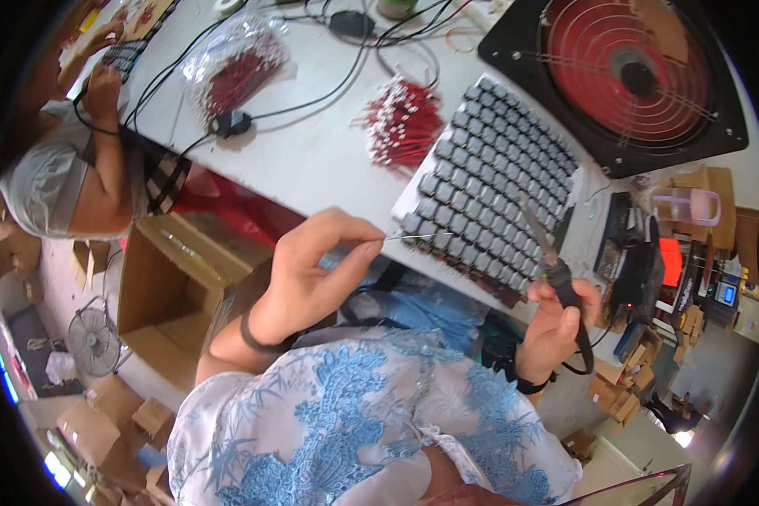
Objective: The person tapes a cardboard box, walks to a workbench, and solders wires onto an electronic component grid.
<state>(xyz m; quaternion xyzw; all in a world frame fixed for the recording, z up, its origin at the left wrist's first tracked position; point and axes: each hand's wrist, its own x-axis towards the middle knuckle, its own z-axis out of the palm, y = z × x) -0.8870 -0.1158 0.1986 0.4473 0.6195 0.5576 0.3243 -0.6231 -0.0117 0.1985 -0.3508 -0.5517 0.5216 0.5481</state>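
Observation:
My left hand (316,270) pinches a thin silvery wire, which looks like solder wire (417,236), between thumb and forefinger. The wire reaches over the near left part of a panel of small grey square parts (472,181) set in rows. In my right hand (557,329) is a soldering iron (558,274) with a black handle. Its metal tip points up and left over the right part of the panel, and I cannot tell whether it touches. A cord hangs from the handle. Left of the panel lies a bundle of red wires with white ends (403,122).
A clear bag of red wires (243,76) lies farther left, beside black cables (312,105). A large black-framed fan (637,76) stands at the back right. A cardboard box (164,316) sits below the table's left edge. Another person's hand (103,88) works at far left.

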